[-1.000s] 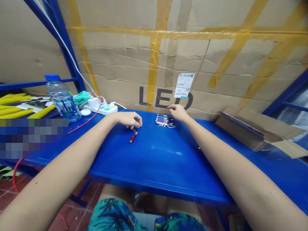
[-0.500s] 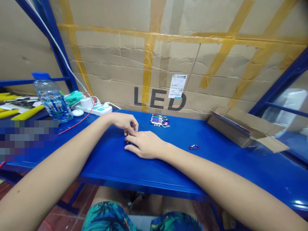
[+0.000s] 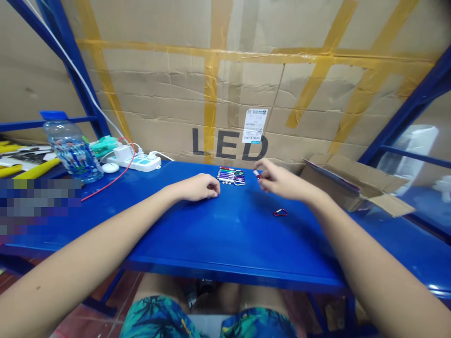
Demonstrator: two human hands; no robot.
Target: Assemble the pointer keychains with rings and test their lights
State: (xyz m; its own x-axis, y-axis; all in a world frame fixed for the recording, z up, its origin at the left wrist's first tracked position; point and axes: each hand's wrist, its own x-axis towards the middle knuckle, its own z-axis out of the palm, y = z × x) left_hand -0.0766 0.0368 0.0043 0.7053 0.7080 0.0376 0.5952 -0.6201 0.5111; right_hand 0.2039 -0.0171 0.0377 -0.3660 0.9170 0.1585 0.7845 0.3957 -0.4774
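Observation:
My right hand (image 3: 280,182) hovers over the blue table (image 3: 225,234), pinching a small red pen-light (image 3: 258,174) between thumb and fingers, just right of a row of several coloured pen-lights (image 3: 230,176). My left hand (image 3: 202,187) rests curled on the table left of that row; what its fingers hold, if anything, is hidden. A red carabiner clip (image 3: 280,212) lies on the table below my right hand.
A flattened cardboard box (image 3: 352,183) lies at the right. At the left stand a water bottle (image 3: 70,152), a white power strip (image 3: 136,162) with a red wire, and yellow tubes (image 3: 35,168). A taped cardboard wall (image 3: 229,94) marked LED backs the table.
My right hand went from the pen-light row to the red pen-light by my left hand, picked it up and carried it back right. The left hand slid towards the row.

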